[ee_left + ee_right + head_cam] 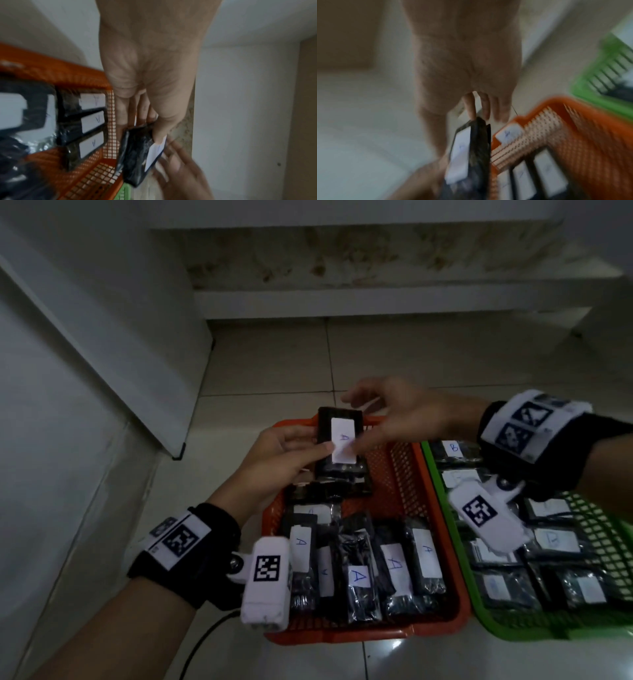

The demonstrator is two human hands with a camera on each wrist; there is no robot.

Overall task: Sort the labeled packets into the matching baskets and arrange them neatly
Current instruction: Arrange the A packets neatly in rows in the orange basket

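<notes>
Pale floor tiles (428, 361) below a stained wall base form the work surface, on which an orange basket (435, 508) and a green basket (455, 556) are set side by side, their long rims touching. Packets marked A are seen lying in the orange basket, some in a rough row near the front and some overlapping toward the back; packets with white labels, one legibly marked B, are seen in the green basket. A black packet (339, 440) with a white label marked A is held above the far end of the orange basket. It is pinched by the left hand (281, 453), thumb across the label and fingers behind, as the left wrist view confirms. The right hand (400, 412) is placed at the packet's other edge with fingers loosely spread; whether it is gripping or only steadying cannot be told, since the right wrist view is blurred. The step in hand is judged to be the placing of this A packet into the orange basket. It is best done if the label is kept face-up and the letter is turned the same way as the others. The packet should be lowered flat onto the bare mesh at the far right of the basket rather than onto the overlapped pile. The glossy wrapping is likely to slide, so release should be made only once the packet is resting.
</notes>
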